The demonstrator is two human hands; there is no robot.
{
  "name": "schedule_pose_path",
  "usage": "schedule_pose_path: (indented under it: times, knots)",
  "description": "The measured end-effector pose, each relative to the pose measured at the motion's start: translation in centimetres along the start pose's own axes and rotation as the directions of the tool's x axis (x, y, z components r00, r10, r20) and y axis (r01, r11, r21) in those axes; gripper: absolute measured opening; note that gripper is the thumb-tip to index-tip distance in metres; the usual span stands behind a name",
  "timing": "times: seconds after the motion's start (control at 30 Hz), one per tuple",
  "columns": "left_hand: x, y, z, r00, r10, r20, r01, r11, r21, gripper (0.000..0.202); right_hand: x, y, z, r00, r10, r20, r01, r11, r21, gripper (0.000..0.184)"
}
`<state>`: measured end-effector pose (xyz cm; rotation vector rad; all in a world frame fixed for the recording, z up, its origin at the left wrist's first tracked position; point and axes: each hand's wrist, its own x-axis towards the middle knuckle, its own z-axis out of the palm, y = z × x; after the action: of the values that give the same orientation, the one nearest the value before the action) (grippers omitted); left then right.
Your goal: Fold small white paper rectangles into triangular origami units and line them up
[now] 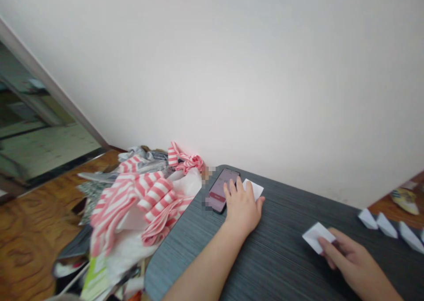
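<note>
A heap of pink-and-white striped cloth [139,199] spills over a white plastic bag [129,257] at the lower left of the frame, beside the dark woodgrain table [172,261]. Wood flooring [29,230] spreads below a glass panel [43,133] at the left, a white wall [265,80] fills the top, and a patterned shoe [404,201] lies at the right edge.

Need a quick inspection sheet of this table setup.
Surface: dark grey wood-grain table.
Job's things: row of folded white paper pieces at right edge; phone; white paper square.
Clutter: pink-and-white striped fabric heaped with other items at the table's left end.
Hands: right hand holds folded white paper; left hand rests on phone and paper square.
Cables: nothing seen.
Surroundings: white wall, wooden floor.
</note>
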<state>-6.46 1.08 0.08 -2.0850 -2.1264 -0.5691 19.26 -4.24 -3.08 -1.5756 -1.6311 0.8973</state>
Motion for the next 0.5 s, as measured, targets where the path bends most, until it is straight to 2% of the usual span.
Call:
schedule_pose_path:
  times: [0.33, 0.43, 0.5]
  knots:
    - [-0.19, 0.35, -0.13, 1.000, 0.015, -0.018, -0.015, 0.999, -0.036, 0.055, -0.01, -0.56, -0.37, 0.999, -0.007, 0.038, 0.006, 1.000, 0.003, 0.037]
    - [-0.31, 0.65, -0.32, 0.998, 0.052, -0.037, -0.055, 0.996, -0.069, 0.052, 0.01, -0.34, -0.40, 0.999, 0.000, 0.040, 0.000, 1.000, -0.012, 0.037]
    - [-0.39, 0.98, -0.59, 0.992, 0.121, -0.038, -0.125, 0.984, -0.130, 0.044, 0.05, -0.21, -0.42, 0.999, -0.004, 0.042, 0.005, 1.000, -0.022, 0.038]
